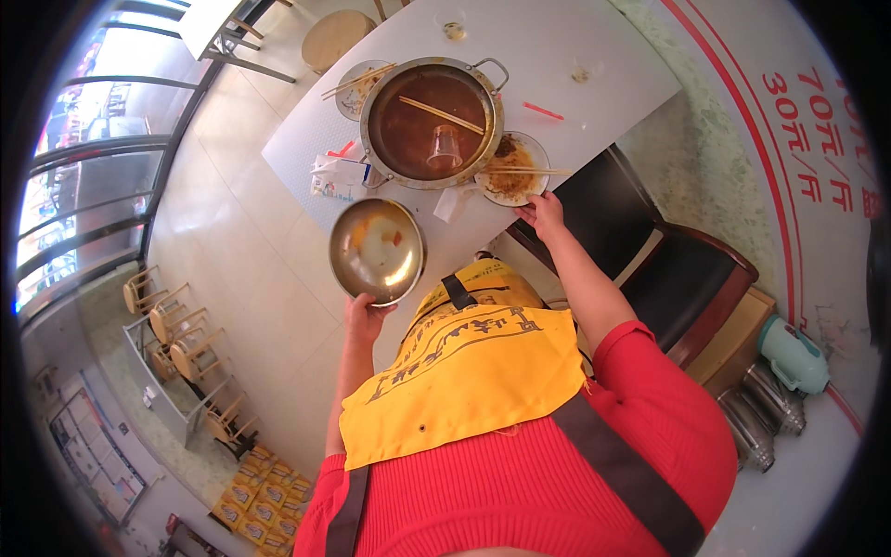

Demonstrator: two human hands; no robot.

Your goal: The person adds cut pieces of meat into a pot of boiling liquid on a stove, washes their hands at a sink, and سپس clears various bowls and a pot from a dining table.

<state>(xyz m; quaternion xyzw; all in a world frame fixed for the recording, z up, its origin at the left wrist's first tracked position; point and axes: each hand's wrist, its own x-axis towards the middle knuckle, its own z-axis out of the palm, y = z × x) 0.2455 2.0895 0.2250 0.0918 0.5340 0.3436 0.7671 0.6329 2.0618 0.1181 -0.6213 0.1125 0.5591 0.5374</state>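
My left hand (367,317) grips the near rim of a metal bowl (376,250) with some orange residue inside. My right hand (543,214) holds the near edge of a white plate (537,150) smeared with food, across which wooden chopsticks (525,170) lie. Beside that plate stands a large two-handled metal pot (411,83) of reddish-brown broth; chopsticks (442,115) and a clear plastic cup (444,147) are in it. Another used plate (350,99) with chopsticks (358,80) sits at the pot's far left. Crumpled tissue (454,202) lies between the pot and my body.
The white table (612,42) also bears a tissue pack (335,177), a red strip (543,111) and clear cups (454,30). A black chair (679,285) is at the right, near metal flasks (746,426). A round stool (339,40) stands beyond the table's left edge.
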